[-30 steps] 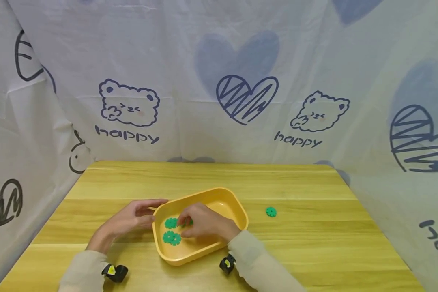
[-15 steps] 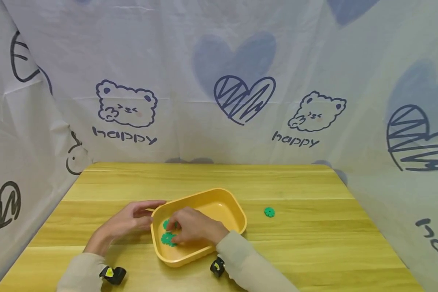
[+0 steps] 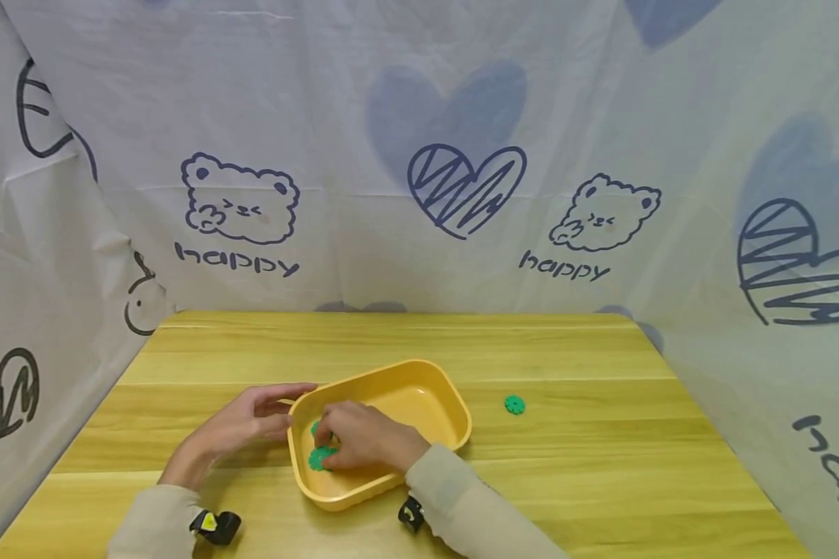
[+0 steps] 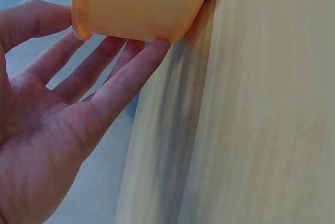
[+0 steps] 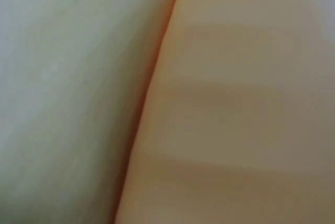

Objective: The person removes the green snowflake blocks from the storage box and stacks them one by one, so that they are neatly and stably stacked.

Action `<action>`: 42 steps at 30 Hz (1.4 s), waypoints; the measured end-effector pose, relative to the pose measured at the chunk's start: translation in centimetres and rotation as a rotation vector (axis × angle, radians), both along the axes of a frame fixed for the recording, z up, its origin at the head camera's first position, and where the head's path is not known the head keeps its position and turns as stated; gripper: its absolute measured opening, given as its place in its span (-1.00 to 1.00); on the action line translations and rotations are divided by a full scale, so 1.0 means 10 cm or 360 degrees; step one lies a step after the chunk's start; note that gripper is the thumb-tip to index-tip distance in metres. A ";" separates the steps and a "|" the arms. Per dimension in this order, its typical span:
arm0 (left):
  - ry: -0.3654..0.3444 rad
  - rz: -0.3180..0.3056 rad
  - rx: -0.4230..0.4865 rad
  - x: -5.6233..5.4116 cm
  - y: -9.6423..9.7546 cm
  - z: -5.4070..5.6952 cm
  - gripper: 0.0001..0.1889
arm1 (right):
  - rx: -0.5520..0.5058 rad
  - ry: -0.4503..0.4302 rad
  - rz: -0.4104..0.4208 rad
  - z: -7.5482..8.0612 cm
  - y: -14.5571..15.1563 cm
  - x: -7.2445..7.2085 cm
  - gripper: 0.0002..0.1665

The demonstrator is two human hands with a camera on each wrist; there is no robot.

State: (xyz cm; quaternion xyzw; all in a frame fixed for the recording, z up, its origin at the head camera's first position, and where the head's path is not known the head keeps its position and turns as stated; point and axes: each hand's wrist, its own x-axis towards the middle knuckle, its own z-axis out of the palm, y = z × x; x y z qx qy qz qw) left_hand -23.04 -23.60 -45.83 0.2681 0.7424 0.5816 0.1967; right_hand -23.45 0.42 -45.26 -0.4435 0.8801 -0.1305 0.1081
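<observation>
A yellow plastic basin (image 3: 419, 373) stands slightly turned on the wooden table. My left hand (image 3: 241, 427) is at its left end, its extended fingers touching the wall and rim; in the left wrist view, the fingers (image 4: 131, 80) lie spread against the basin's side. My right hand (image 3: 363, 439) reaches inside the basin with bent fingers and pinches at a green notched disc (image 3: 319, 460), a snowflake building piece, near the left end. Behind it, more green (image 3: 316, 428) shows, partly hidden by the fingers. In the right wrist view only the basin's ribbed outer wall (image 5: 225, 119) and the table appear.
Another green disc (image 3: 514, 404) lies alone on the table (image 3: 601, 466), right of the basin. A white cloth (image 3: 363, 256) printed with hearts and bears hangs behind and at both sides. Black wrist cameras (image 3: 215, 527) sit by both sleeves.
My right hand has moved left inside the basin, and its fingers now cover much of the green discs. The left hand keeps its place at the basin's end.
</observation>
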 end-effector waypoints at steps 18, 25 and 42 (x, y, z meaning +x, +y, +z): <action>0.0018 0.0010 0.0002 -0.01 -0.01 -0.03 -0.42 | -0.0035 0.0043 -0.0076 0.09 0.15 0.05 -0.75; 0.0015 0.0017 0.0015 0.00 0.00 -0.02 -0.42 | -0.0131 0.0024 -0.0134 0.19 0.36 0.06 -0.75; 0.0009 0.0027 0.0021 0.02 0.01 0.00 -0.41 | -0.0409 -0.0014 -0.0344 0.48 1.09 0.10 -0.81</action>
